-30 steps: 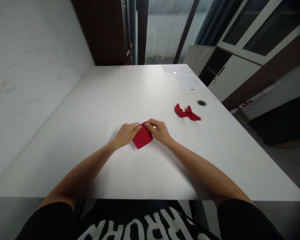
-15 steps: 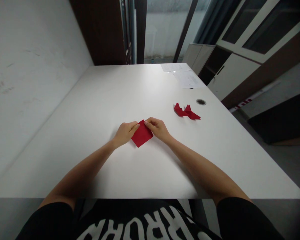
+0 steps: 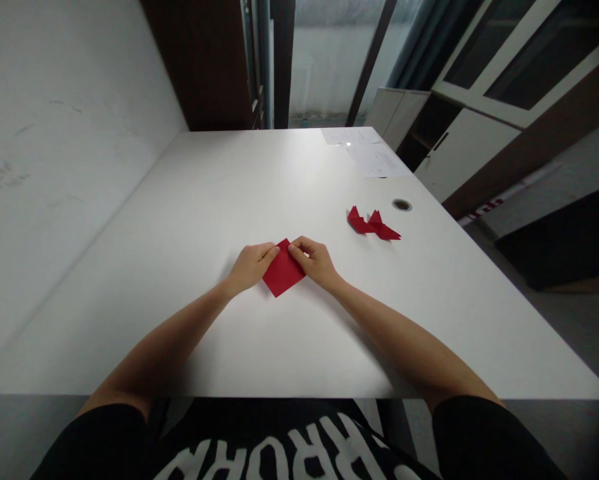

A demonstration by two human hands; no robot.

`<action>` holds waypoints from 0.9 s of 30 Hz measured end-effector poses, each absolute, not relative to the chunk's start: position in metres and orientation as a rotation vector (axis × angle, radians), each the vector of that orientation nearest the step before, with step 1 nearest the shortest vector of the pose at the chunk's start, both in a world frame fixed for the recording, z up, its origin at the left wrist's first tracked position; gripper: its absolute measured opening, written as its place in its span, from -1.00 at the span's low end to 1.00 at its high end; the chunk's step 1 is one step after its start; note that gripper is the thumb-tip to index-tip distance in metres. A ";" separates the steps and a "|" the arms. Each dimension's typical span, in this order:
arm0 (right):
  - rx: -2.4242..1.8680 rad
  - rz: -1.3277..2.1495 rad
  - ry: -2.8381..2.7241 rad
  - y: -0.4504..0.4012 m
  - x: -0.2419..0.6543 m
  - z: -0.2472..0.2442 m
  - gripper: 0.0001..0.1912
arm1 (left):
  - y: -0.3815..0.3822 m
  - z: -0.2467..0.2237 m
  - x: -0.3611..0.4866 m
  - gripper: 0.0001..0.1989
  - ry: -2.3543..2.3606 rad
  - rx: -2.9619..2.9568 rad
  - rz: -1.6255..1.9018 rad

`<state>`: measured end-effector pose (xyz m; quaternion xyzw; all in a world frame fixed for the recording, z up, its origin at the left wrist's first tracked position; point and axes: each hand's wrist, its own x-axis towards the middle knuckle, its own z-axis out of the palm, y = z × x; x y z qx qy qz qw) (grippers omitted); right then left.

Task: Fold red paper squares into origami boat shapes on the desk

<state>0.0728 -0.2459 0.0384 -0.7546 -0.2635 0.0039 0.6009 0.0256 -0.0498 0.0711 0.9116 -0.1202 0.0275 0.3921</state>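
Observation:
A small red paper square [image 3: 282,272], turned like a diamond, is held between my two hands over the white table. My left hand [image 3: 252,267] grips its upper left edge, thumb on top and fingers behind it. On the upper right edge, my right hand [image 3: 313,260] pinches the paper between thumb and bent forefinger. The fingers behind the sheet are hidden. Farther right lie two folded red paper figures [image 3: 359,223], [image 3: 383,228] with pointed tips, close against each other.
The white table [image 3: 219,180] runs along a white wall [image 3: 69,120] on the left. A round cable hole [image 3: 402,205] sits near its right edge, with printed sheets [image 3: 376,160] at the far right corner. White cabinets [image 3: 472,147] stand beyond on the right.
My right thumb and forefinger have shifted very slightly on the paper's upper right edge, opening a small gap between them. My left hand and the folded figures stay put.

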 end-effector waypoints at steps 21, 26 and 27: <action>-1.724 0.049 -0.560 -0.254 0.091 0.028 -0.62 | -0.032 0.066 0.038 -0.54 -0.182 2.223 0.085; -1.791 0.082 -0.615 -0.249 0.079 0.032 -0.58 | -0.042 0.062 0.033 -0.54 -0.207 2.193 0.068; -1.792 0.083 -0.615 -0.250 0.079 0.032 -0.58 | -0.042 0.062 0.033 -0.55 -0.205 2.175 0.046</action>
